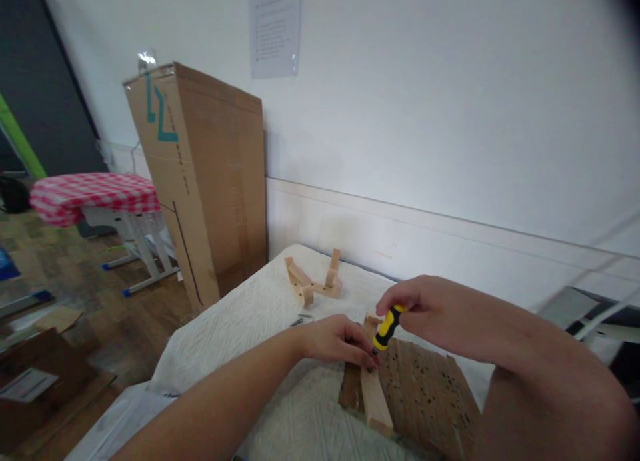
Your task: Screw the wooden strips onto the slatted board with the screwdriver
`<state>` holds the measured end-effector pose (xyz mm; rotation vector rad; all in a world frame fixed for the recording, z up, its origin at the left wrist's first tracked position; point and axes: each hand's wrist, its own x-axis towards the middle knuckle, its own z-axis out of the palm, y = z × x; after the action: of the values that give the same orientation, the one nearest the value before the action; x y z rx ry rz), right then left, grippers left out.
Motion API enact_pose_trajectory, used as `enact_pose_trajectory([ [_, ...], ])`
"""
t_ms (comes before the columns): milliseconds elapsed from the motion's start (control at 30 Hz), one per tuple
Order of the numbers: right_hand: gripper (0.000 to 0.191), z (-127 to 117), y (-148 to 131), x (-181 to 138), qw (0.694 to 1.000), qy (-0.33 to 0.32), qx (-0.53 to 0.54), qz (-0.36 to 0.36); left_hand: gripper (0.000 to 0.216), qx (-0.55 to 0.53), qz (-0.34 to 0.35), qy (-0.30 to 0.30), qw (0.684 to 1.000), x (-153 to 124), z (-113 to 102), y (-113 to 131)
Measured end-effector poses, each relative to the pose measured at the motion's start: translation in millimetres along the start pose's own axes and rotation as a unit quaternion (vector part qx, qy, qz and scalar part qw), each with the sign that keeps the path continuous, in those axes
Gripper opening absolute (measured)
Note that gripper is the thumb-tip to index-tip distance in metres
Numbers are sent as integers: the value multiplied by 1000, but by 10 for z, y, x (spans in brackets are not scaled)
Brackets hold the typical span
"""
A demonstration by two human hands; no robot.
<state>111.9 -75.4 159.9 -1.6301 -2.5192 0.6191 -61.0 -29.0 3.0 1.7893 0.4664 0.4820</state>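
Observation:
My right hand (413, 299) is closed around the top of a yellow and black screwdriver (388, 328), which tilts with its tip down. Below the tip lies a pale wooden bar (375, 397), resting on a piece of brown cardboard (425, 387) dotted with small holes. My left hand (343, 341) is closed at the bar, with its fingertips close to the screwdriver tip. Whatever those fingertips pinch is too small to make out. Farther back on the table, a joined wooden assembly (313, 284) of several curved and straight pieces stands apart from both hands.
A white textured cloth (220, 354) covers the table. Small metal pieces (301, 319) lie left of my left hand. A tall cardboard box (220, 181) stands beyond the table's left edge, and a white wall (425, 114) runs behind. Another table wears a red checked cloth (100, 193).

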Motion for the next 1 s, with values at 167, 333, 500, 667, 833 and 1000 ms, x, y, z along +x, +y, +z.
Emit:
enact_pose_trajectory([
  [167,20,5,56,19,1000,3,13,-6,30,-30,-15,61,998,-27,50,84],
  [333,28,-8,-8,28,999,16,-18,-22,26,-10,13,68,998,-13,85,137],
  [500,28,-30,-55,43,996,48,-51,47,26,-16,28,74,997,9,101,127],
  [667,21,-22,-61,33,999,14,-28,18,33,-109,63,103,987,3,132,197],
  [833,22,10,-96,43,999,6,-39,-24,37,-115,66,85,988,-26,146,276],
  [1000,22,2,-114,70,998,43,-32,11,33,-164,45,131,977,10,157,219],
])
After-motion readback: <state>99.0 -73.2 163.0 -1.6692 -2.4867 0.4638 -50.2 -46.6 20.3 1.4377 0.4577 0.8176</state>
